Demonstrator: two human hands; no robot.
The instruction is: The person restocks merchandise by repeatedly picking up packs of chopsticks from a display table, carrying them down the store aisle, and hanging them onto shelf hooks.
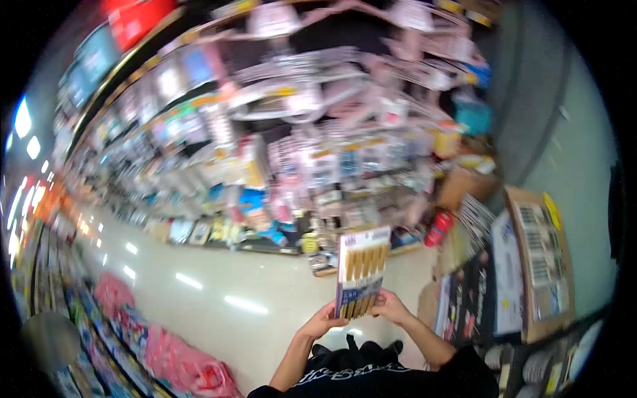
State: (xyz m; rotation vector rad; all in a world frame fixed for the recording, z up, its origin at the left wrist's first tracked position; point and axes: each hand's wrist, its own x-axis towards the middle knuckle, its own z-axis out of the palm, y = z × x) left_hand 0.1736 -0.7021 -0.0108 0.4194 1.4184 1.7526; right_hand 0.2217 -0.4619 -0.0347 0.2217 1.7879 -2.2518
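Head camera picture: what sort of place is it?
Probably a shop: pale pink hangers, small blue-and-white rectangular packets and a flat white-and-gold pack look like goods for sale.

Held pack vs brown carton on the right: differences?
- Colour: the pack is mostly white with gold-coloured pieces and a blue band; the carton is brown with pale printed panels.
- Size: the carton looks clearly larger than the pack.
- State: the left hand and right hand hold the pack; neither touches the carton.
Shared: both look roughly rectangular.
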